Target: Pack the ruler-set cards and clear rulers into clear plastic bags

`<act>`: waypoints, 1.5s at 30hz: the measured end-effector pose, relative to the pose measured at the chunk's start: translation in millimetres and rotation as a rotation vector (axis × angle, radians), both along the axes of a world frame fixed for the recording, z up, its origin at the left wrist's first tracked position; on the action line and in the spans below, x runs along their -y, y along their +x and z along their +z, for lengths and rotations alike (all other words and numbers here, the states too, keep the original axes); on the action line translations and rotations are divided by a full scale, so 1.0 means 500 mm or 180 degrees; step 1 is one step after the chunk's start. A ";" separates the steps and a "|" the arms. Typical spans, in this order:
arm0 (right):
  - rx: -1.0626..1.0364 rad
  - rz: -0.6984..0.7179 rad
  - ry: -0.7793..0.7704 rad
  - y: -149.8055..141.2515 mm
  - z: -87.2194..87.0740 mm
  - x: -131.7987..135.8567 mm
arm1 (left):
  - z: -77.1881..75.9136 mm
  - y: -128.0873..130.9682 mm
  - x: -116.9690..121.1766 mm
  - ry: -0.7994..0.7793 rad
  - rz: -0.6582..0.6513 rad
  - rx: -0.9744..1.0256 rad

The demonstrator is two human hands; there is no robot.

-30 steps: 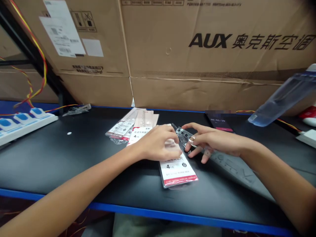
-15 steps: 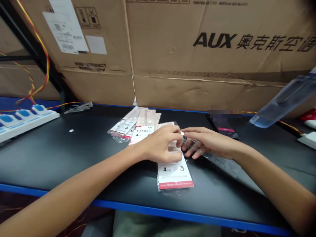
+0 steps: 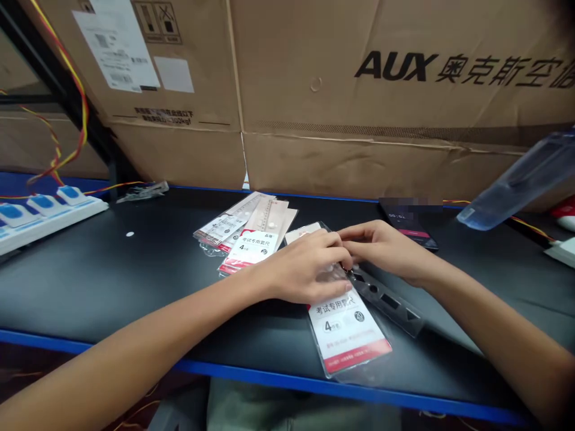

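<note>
our left hand [image 3: 309, 268] grips one plastic-sleeved white-and-red card packet [image 3: 353, 335] | red end our way, long axis slanting right | one clear plastic ruler [image 3: 399, 311] | right hand [image 3: 389, 251]: can't tell

On the cardboard box [image 3: 296, 84] facing you, you can read "AUX" and "奥克斯空", the next character being cut off at the edge. Lower left on it stands "300kgf", under a printed crossed-out sign. Your front packet [image 3: 353, 335] says "考试专用套尺", a large "4" and a circled "20". The middle packet [image 3: 251, 248] repeats "考试专用套尺" and "4"; the left packet [image 3: 222, 226] shows "4". The phone's [image 3: 411, 227] digits look like "15:00", though blur makes that uncertain.
</note>
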State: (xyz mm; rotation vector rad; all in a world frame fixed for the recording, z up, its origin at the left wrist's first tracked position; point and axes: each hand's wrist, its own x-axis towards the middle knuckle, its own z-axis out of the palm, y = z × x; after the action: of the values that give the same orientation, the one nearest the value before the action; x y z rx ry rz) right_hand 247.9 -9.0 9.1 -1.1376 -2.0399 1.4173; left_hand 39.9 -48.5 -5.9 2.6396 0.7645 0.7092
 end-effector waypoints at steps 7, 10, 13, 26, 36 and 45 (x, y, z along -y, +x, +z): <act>-0.0182 0.0089 -0.0035 0.000 0.007 0.001 | 0.006 -0.003 0.004 -0.0074 0.0035 0.0123; -0.0356 -0.0043 -0.0071 0.000 0.007 0.001 | 0.007 -0.002 0.005 -0.0051 0.0013 0.0131; -0.0304 0.0102 -0.0148 0.002 0.005 0.001 | 0.006 -0.001 0.005 -0.0037 0.0017 0.0131; 0.0303 0.0383 0.0217 0.018 0.022 -0.004 | 0.001 -0.002 0.000 0.0245 0.0013 0.0047; -0.0269 -0.0408 0.1076 0.032 0.032 -0.020 | 0.013 0.002 0.012 0.1267 0.0284 0.0360; -0.1035 -0.0559 0.1515 0.014 0.030 0.014 | -0.003 0.004 0.004 0.2706 0.0880 0.0415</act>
State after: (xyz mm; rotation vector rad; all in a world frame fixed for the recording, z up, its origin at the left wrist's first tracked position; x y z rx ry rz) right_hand 254.9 -15.9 24.3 -0.7997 -1.8522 0.8935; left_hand 42.1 -50.7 -7.1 3.1778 0.9529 1.5533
